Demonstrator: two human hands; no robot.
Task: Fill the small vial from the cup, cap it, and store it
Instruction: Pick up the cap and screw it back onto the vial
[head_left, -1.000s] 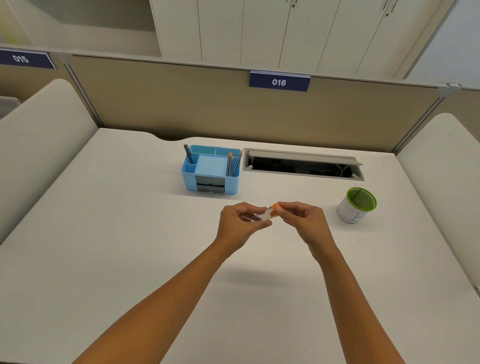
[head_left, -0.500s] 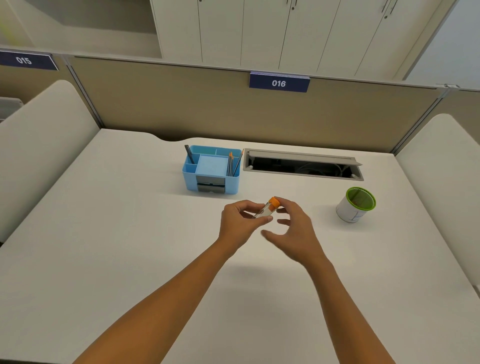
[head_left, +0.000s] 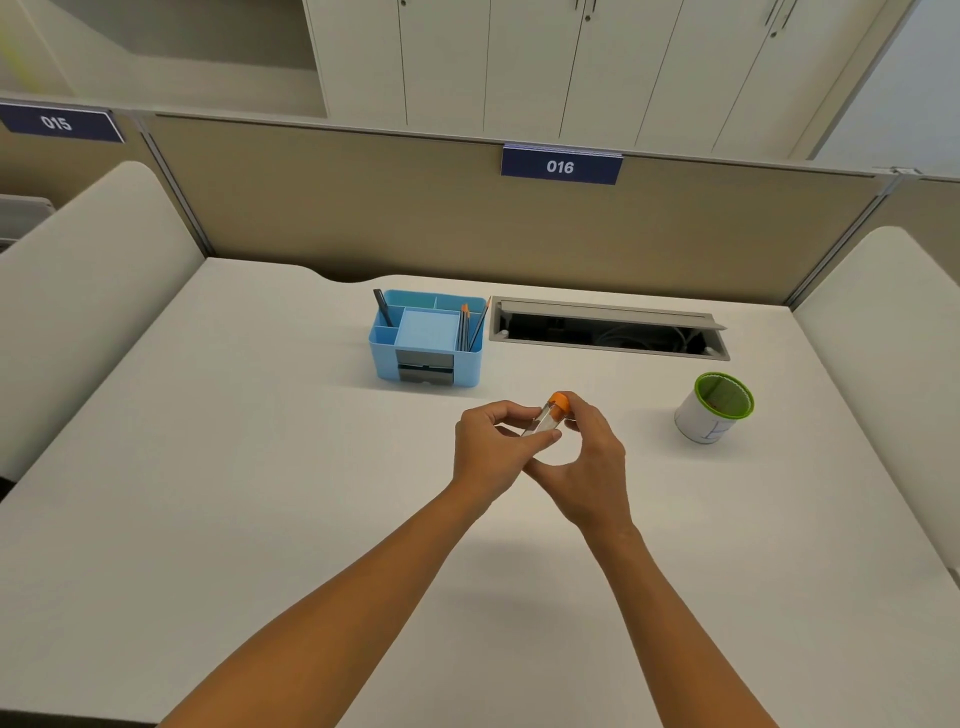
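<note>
Above the white desk (head_left: 260, 519), the left hand (head_left: 488, 447) pinches the small clear orange-capped vial (head_left: 546, 419), tilted cap-up toward the right hand (head_left: 587, 457) (fingers closing on the cap); the green-rimmed white cup (head_left: 714, 410) stands well right.

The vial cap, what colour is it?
Orange. The cap sits on the clear vial held between both hands, seen in the head view.

White desk (head_left: 208, 467), tan partition (head_left: 363, 208) signed 016, pale cabinets (head_left: 571, 62) behind
</note>
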